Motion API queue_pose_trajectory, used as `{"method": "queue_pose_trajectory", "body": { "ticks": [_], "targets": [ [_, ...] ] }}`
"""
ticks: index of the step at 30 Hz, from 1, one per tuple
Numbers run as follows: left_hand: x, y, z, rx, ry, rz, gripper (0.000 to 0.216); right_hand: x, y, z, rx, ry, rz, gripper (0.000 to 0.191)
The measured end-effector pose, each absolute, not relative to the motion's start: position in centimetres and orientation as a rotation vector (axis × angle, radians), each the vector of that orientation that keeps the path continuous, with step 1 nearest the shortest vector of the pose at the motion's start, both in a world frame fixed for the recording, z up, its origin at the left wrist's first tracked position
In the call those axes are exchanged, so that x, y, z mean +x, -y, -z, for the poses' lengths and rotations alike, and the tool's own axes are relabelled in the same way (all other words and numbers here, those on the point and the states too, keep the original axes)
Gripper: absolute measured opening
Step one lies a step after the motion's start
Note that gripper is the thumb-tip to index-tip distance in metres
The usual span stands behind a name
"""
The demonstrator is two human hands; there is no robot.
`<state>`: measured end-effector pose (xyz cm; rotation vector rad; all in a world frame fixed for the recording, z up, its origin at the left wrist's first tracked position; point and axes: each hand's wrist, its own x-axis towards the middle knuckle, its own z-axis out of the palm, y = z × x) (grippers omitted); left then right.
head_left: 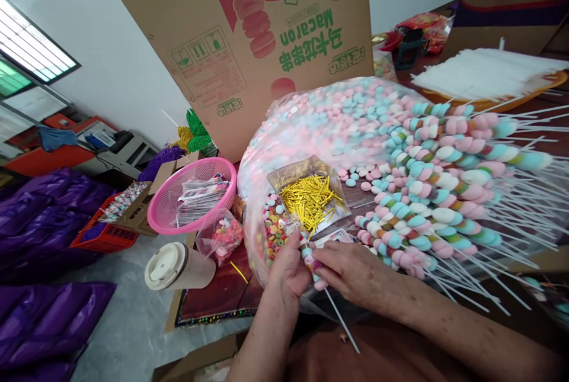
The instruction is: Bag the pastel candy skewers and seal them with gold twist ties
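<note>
Between my hands is a candy skewer point(308, 256), with pink, white and blue pieces threaded on a white stick that slants down to the right. My left hand point(284, 263), palm turned inward, curls round its left side. The fingers of my right hand point(351, 269) close on the candy from the right. Just beyond lies an opened pouch of gold twist ties point(310, 197). Colourful ring candies point(274, 237) sit in clear plastic left of the pouch. Many finished candy skewers point(427, 192) are heaped to the right, sticks pointing right.
A large clear bag of pastel candies point(338, 115) spreads behind, before a tall cardboard box point(249, 26). At left stand a pink basket point(153, 207) with flat packets and a lidded cup point(195, 266). White plastic sleeves point(484, 74) fill an orange tray point(511, 103) at back right.
</note>
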<state>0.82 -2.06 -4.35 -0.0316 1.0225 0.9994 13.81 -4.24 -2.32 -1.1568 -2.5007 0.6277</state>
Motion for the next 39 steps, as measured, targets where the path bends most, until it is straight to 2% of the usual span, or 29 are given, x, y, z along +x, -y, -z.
{"method": "queue_pose_trajectory", "body": {
  "ticks": [3,6,12,21,26,32,39],
  "targets": [
    [1.1,2.6,4.4,-0.035,-0.974,-0.930,0.021,14.4,3.9,2.5,-1.143,2.633,-0.399,0.014],
    [0.9,2.8,4.3,-0.064,-0.983,-0.891,0.028,15.5,3.7,2.4,-1.279,2.584,-0.343,0.010],
    [0.3,2.4,3.6,-0.058,-0.911,-0.943,0.039,15.9,4.9,2.4,-1.225,2.468,-0.637,0.019],
    [0.8,2.7,4.2,-0.088,-0.800,-1.004,0.035,13.6,6.4,3.6,-1.253,2.187,-0.689,0.029],
    [0.5,2.8,4.7,-0.069,-0.756,-1.016,0.031,13.8,6.5,3.0,-1.136,2.073,-0.873,0.024],
    [1.1,3.0,4.1,-0.051,-0.809,-1.036,0.043,13.2,6.4,3.0,-1.196,1.945,-0.896,0.014],
    [0.7,2.9,4.2,-0.018,-0.828,-1.016,0.050,13.3,6.3,2.9,-1.084,1.903,-0.983,0.014]
  ]
}}
